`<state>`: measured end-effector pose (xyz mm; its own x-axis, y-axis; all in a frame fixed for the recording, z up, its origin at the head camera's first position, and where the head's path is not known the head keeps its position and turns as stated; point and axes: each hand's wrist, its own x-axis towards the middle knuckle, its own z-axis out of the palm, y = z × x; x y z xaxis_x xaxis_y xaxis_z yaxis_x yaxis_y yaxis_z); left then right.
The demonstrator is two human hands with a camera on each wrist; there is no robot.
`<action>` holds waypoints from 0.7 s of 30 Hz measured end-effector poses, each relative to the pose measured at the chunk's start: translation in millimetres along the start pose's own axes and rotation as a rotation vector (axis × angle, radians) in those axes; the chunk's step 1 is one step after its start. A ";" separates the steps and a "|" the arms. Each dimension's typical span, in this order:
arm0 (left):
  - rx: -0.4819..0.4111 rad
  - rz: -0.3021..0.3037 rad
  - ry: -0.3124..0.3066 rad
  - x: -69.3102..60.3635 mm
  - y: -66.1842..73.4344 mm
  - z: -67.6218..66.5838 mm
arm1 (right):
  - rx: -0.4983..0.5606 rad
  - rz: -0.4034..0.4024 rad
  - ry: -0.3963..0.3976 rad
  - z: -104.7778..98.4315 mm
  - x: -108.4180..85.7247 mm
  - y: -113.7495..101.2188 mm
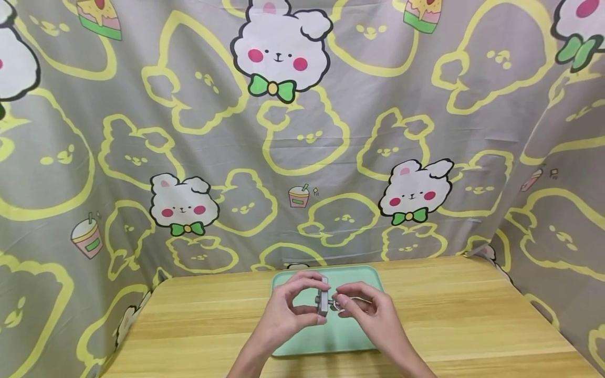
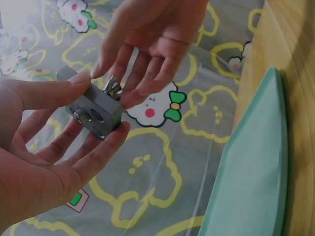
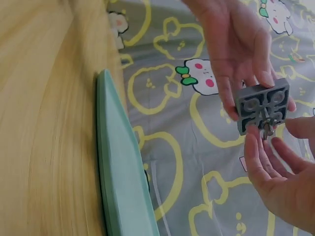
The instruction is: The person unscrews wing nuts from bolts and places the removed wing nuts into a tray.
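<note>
A small grey square block (image 1: 323, 303) is held up above the tray by my left hand (image 1: 288, 307), thumb on one edge and fingers on the opposite one. The left wrist view shows round holes and a bolt head (image 2: 81, 116) on one face. The other face, in the right wrist view, has ribbed hollows, and the bolt's threaded end sticks out of its middle. A metal wing nut (image 3: 267, 129) sits on that end. My right hand (image 1: 373, 308) pinches the wing nut with its fingertips, which partly cover it.
A mint-green tray (image 1: 340, 336) lies on the wooden table (image 1: 449, 315) below both hands. Behind and at both sides hangs a grey cloth (image 1: 302, 142) with yellow outlines and white rabbit faces.
</note>
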<state>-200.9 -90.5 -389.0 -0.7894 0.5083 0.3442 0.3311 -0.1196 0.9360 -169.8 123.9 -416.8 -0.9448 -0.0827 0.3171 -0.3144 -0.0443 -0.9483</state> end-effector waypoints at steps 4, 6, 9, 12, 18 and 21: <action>0.009 0.011 -0.013 -0.6 -0.2 1.8 | 0.071 0.137 -0.031 -1.7 1.8 0.8; 0.015 0.017 -0.020 -0.7 -0.5 2.4 | 0.118 0.211 -0.048 -3.2 2.2 0.8; 0.018 0.027 -0.032 -0.8 -0.9 2.8 | 0.202 0.302 -0.084 -6.5 2.6 0.7; 0.013 0.021 -0.041 -0.6 -0.8 3.4 | 0.274 0.344 -0.106 -9.3 2.6 0.5; 0.006 0.012 -0.049 -0.7 -1.0 3.9 | 0.288 0.353 -0.085 -9.7 1.8 -1.7; 0.007 -0.001 -0.048 -0.6 -1.0 3.9 | 0.262 0.339 -0.045 -8.2 1.7 -2.5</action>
<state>-198.7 -87.3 -390.4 -0.7638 0.5491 0.3393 0.3344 -0.1130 0.9356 -171.4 132.0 -414.1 -0.9838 -0.1793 -0.0059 0.0528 -0.2582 -0.9647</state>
